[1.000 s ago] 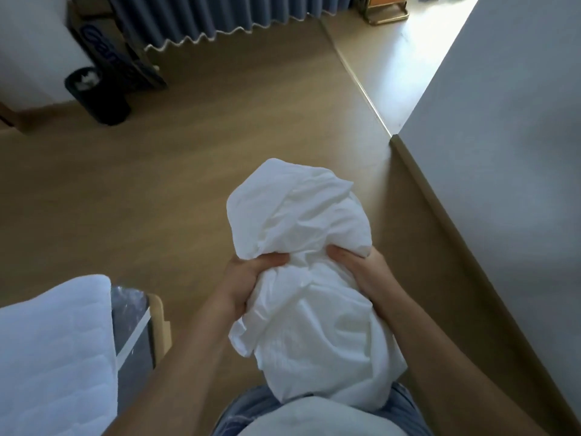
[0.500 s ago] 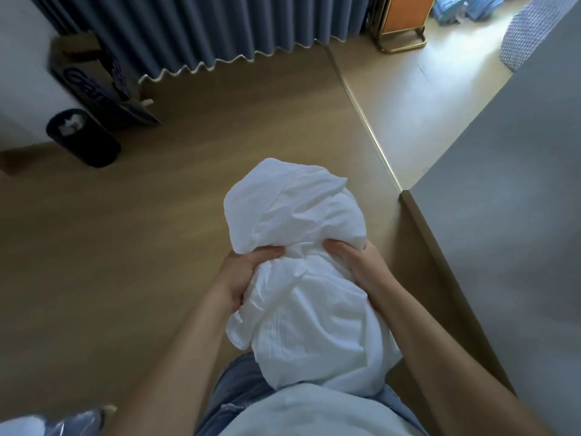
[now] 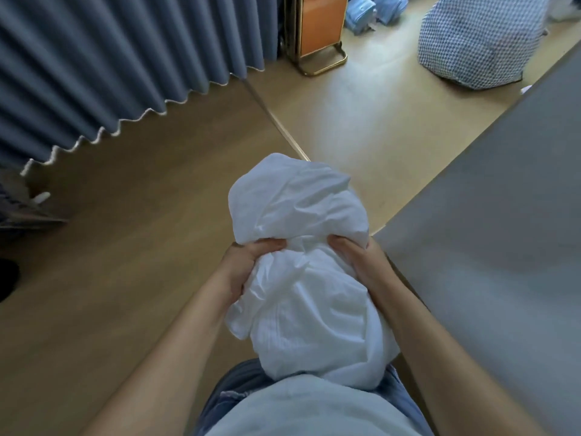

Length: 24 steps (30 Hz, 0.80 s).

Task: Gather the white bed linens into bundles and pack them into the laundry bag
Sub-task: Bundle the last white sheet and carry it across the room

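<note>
**Bundle held at the waist, laundry bag far right**

Fingers: left hand [image 3: 248, 265] fingers are dug into the white cloth at the pinched middle of the linen bundle [image 3: 301, 269], thumb across the top of the fold. Right hand [image 3: 358, 262] mirrors it on the other side, fingers curled in and clenched on the same gathered waist. Neither hand is free.

Bundle: one white wad, bulging above the grip and again below it, its near end resting against the person's torso. Judgement: squeezing at the middle keeps loose edges tucked in and makes the mass compact enough to carry with nothing trailing; bracing it on the body takes some of the load. A small flap hangs out at the lower left, just under the left hand.

Surroundings: wooden floor [image 3: 125, 278] below, blue curtain [image 3: 110, 64] far left, a grey wall or panel [image 3: 487, 247] close on the right. A checked laundry bag [image 3: 478, 39] stands on the floor at far right, well apart from the bundle. Its opening is not visible from here. Blue items [image 3: 361, 17] lie beside an orange stand [image 3: 320, 23] in the far centre.

Stage, as judged: gathering done for this bundle; carry to the bag and packing not yet done. Risk: the loose flap may drag open.
</note>
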{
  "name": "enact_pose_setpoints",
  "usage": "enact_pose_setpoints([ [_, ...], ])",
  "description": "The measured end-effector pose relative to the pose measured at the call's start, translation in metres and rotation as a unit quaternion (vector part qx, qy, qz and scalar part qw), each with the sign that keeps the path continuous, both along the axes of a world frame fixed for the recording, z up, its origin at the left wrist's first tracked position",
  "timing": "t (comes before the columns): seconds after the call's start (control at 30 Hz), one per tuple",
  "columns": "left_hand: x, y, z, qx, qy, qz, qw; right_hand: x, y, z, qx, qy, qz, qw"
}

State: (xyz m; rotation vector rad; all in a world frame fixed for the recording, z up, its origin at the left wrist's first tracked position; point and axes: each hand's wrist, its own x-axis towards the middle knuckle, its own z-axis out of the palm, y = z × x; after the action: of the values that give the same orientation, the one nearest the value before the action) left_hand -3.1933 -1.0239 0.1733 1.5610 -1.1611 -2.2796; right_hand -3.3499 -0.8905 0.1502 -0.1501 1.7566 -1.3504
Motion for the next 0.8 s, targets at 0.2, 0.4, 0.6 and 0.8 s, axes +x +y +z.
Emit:
enact_pose_setpoints([
  [0.2,-0.150,-0.097,0.006,-0.035,-0.020,-0.012,0.999,-0.143,-0.093,-0.007,0.008,-0.006,-0.029,1.000],
  [0.4,-0.282,-0.169,0.017,-0.036,-0.015,-0.024,0.999,-0.270,-0.160,0.000,-0.003,-0.005,-0.048,0.999],
  [0.6,-0.438,-0.243,-0.002,-0.028,0.005,-0.081,0.996,-0.406,-0.217,-0.015,0.000,-0.010,-0.133,0.991],
  [0.8,-0.649,-0.316,-0.014,-0.014,0.043,-0.216,0.975,-0.571,-0.263,-0.010,0.008,0.007,-0.291,0.957],
])
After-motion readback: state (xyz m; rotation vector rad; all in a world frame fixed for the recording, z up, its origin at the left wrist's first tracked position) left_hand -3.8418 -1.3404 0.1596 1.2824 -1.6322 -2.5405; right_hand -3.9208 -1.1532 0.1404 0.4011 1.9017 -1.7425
